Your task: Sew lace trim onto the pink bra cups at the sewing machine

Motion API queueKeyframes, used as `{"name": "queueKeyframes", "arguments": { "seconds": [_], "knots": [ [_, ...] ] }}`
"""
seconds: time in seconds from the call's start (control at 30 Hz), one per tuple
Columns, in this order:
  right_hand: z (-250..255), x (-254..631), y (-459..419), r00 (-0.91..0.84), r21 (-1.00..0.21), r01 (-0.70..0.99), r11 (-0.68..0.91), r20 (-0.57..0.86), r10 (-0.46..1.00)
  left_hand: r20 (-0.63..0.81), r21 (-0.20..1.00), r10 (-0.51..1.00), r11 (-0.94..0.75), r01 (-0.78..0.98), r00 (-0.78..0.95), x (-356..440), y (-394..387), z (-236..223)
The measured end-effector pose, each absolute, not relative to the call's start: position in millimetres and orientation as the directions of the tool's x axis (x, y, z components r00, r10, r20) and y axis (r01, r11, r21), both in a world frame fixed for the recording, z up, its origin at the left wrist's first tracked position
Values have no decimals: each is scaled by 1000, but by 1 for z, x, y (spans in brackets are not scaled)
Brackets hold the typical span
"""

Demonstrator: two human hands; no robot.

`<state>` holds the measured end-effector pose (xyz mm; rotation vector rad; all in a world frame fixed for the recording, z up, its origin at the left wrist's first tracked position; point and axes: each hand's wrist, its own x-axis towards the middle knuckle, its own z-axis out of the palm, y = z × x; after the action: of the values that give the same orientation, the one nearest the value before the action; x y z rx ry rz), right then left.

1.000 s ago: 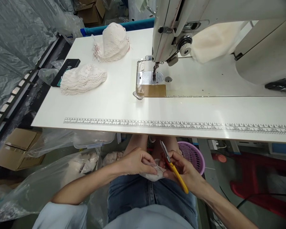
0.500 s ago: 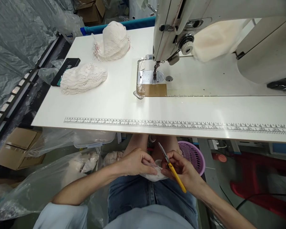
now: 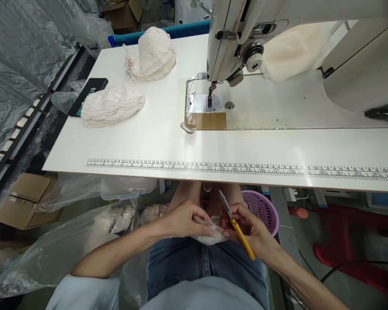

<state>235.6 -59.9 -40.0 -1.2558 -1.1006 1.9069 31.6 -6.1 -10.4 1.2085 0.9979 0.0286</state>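
Over my lap, my left hand (image 3: 192, 221) is closed, thumb and fingers pinching a small white piece of fabric (image 3: 210, 237). My right hand (image 3: 248, 228) is closed around yellow-handled thread snips (image 3: 242, 237), whose metal blades point up and away from me. The right fingertips also meet the fabric's right edge; whether they grip it is hard to see. Above my hands, on the white table (image 3: 142, 142), stands a sewing machine (image 3: 233, 38). Its presser foot (image 3: 210, 97) has no fabric under it.
To the left on the table lie a stack of scalloped white lace pieces (image 3: 111, 105), a bundle of cream fabric (image 3: 155, 56) and a black card (image 3: 95, 85). A purple basket (image 3: 261, 211) stands below the table. Plastic bags (image 3: 74, 245) and a cardboard box (image 3: 26, 200) are at lower left.
My right hand and the snips have shifted slightly to the right. The left hand keeps its pinch on the fabric, almost unmoved.
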Motion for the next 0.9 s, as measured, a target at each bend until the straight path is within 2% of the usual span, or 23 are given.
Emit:
{"name": "queueKeyframes", "arguments": {
  "seconds": [0.13, 0.4, 0.6, 0.9],
  "knots": [
    [-43, 255, -65, -291, -929, 214, -303, -356, 888, -643, 766, 498, 444, 466, 582, 29, -6, -11],
    [-46, 292, -81, -339, -816, 569, -98, -342, 877, -640, 767, 494, 458, 450, 588, 27, -6, -9],
    [-47, 296, -82, -367, -764, 645, -8, -319, 874, -654, 755, 491, 468, 460, 575, 27, -5, -6],
    [-48, 295, -81, -419, -743, 669, 21, -354, 836, -640, 767, 496, 448, 459, 587, 28, -5, -7]
  ]
}}
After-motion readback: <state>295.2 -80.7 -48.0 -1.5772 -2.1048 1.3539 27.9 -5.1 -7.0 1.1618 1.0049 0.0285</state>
